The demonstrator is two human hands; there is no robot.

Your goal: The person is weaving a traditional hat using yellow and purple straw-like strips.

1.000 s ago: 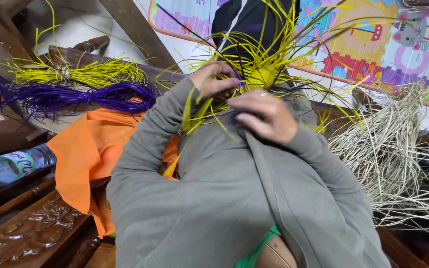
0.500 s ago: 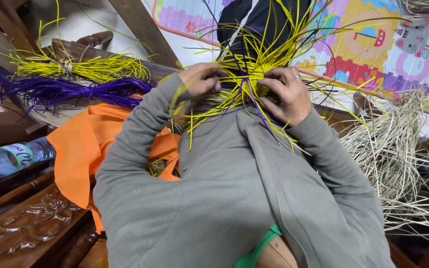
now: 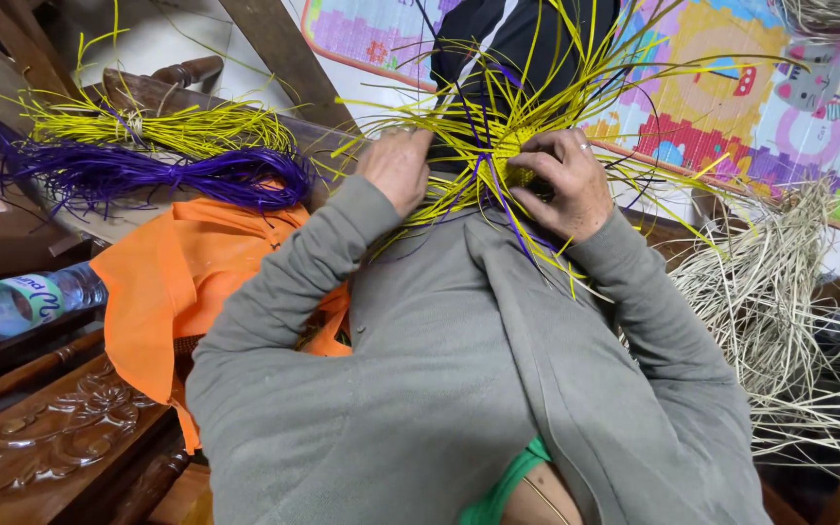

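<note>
My left hand [image 3: 398, 167] and my right hand [image 3: 568, 182] both grip a small woven piece of yellow strands [image 3: 507, 146] with a few purple strands running through it. Long loose yellow ends fan out from it in all directions. The hands sit close together in front of my chest, in grey sleeves. The right fingers pinch the woven centre; the left hand clamps strands at its left side.
A bundle of yellow strands [image 3: 162, 126] and a bundle of purple strands [image 3: 162, 175] lie on a wooden bench at left, above an orange cloth [image 3: 187, 267]. A plastic water bottle [image 3: 21, 301] lies far left. Pale straw [image 3: 770, 301] is heaped at right. A colourful play mat [image 3: 731, 87] covers the floor.
The view has tilted, so hands and weave sit higher in the frame. Both hands have shifted their hold on the strands and stay on the weave.
</note>
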